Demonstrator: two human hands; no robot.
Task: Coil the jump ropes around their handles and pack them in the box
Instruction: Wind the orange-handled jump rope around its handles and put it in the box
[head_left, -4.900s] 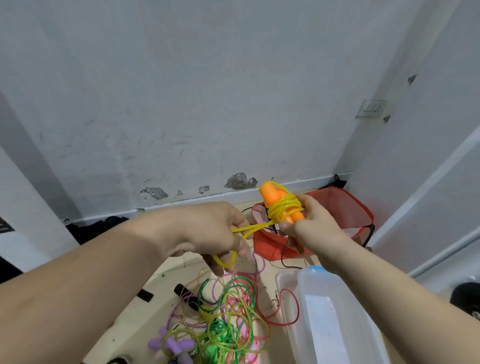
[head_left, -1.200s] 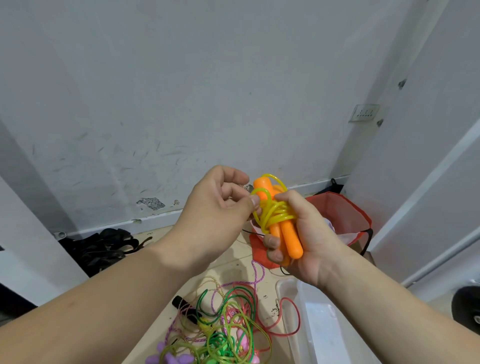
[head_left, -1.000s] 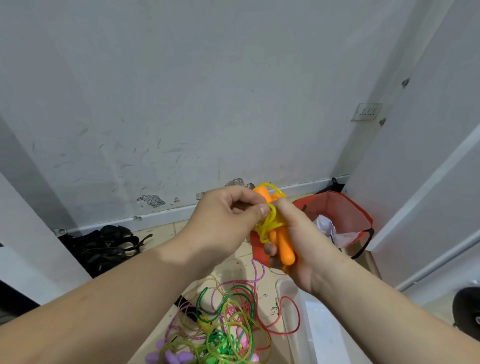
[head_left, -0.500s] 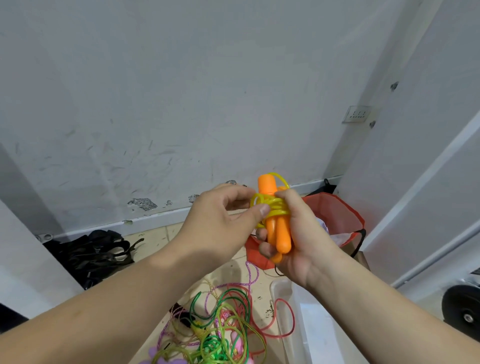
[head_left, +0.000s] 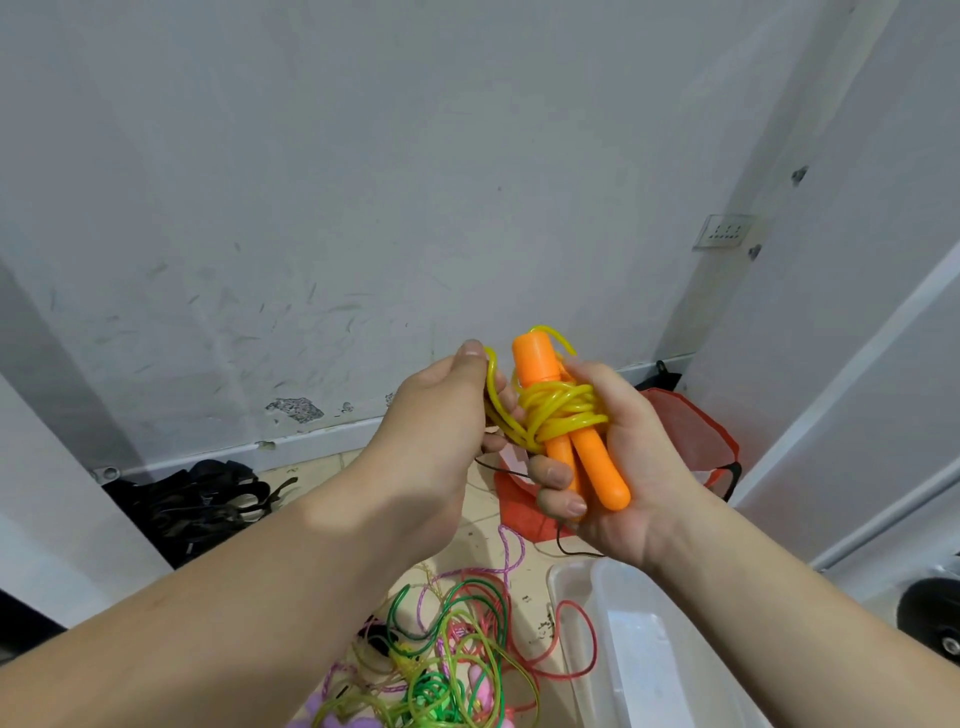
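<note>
Wall (head_left: 363, 182): grey and scuffed, with patches of chipped paint low down near the skirting; a wall socket (head_left: 725, 232) sits off to the right by the corner.
Floor (head_left: 483, 525): pale tiles, littered with loose ropes and bags.
Clear plastic box (head_left: 644, 649): bottom right, just below the right forearm; one red rope (head_left: 582, 654) loops over its near rim. What lies inside it I cannot make out.
Black straps (head_left: 197, 499): a dark heap against the wall on the left.
Red bag (head_left: 691, 436): slumped on the floor behind the right hand, mouth open.
Tangle of ropes (head_left: 447, 665): green, yellow-green, pink and purple cords knotted together on the floor between the two forearms, beside the box.
Right hand (head_left: 618, 457): raised above the floor, fingers curled shut around the lower part of the two orange handles, thumb pressed against the coils.
Left hand (head_left: 441, 415): just beside the right, thumb and fingers pinching the free loop of the yellow rope where it leaves the bundle.
Orange handles (head_left: 571, 431): two held side by side, near upright, tilted a little; the taller one sticks up past the coils.
Yellow rope (head_left: 558, 413): wrapped several turns around the middle of the handles, a loose end arcing over the top handle.
</note>
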